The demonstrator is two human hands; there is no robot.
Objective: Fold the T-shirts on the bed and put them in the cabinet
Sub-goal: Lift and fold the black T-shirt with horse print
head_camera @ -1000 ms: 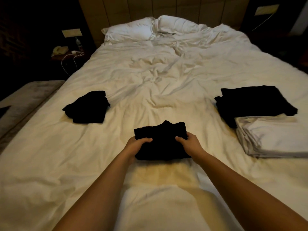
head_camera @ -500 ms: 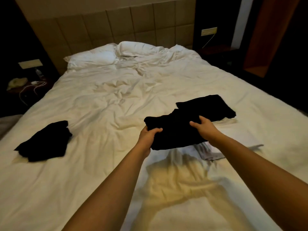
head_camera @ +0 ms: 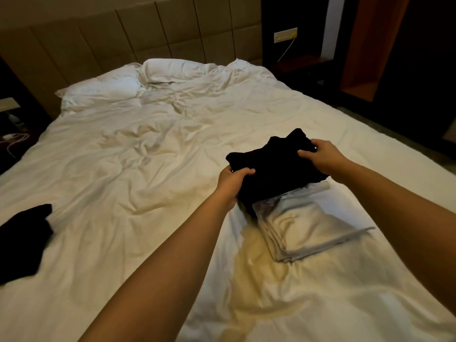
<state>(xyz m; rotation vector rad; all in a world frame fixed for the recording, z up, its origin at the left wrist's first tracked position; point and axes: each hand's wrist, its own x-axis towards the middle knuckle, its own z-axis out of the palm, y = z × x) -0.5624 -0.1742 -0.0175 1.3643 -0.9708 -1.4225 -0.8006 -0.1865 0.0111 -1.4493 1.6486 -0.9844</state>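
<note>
While gripped at both ends, folded black T-shirt [head_camera: 274, 169] sits between left hand [head_camera: 232, 180] and right hand [head_camera: 320, 156], beside white folded stack [head_camera: 306, 225] on bed [head_camera: 148, 169].

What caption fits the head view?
Both hands, left and right, hold a folded black T-shirt above the bed.

We see two white pillows [head_camera: 128, 82] at the head edge of the bed, the right one partly overlapping the left. A tan padded headboard [head_camera: 138, 38] with square panels stands behind them. Past the bed's far right corner we note a wall socket plate [head_camera: 285, 35] with a pale cable [head_camera: 287, 49] hanging down to a dark bedside shelf [head_camera: 298, 64]. Off the left edge, a dark nightstand [head_camera: 9, 144] carries a white charger and cord [head_camera: 13, 139]; other items there are too dim to tell. A white strip of wall [head_camera: 332, 23] shows at top right.
</note>
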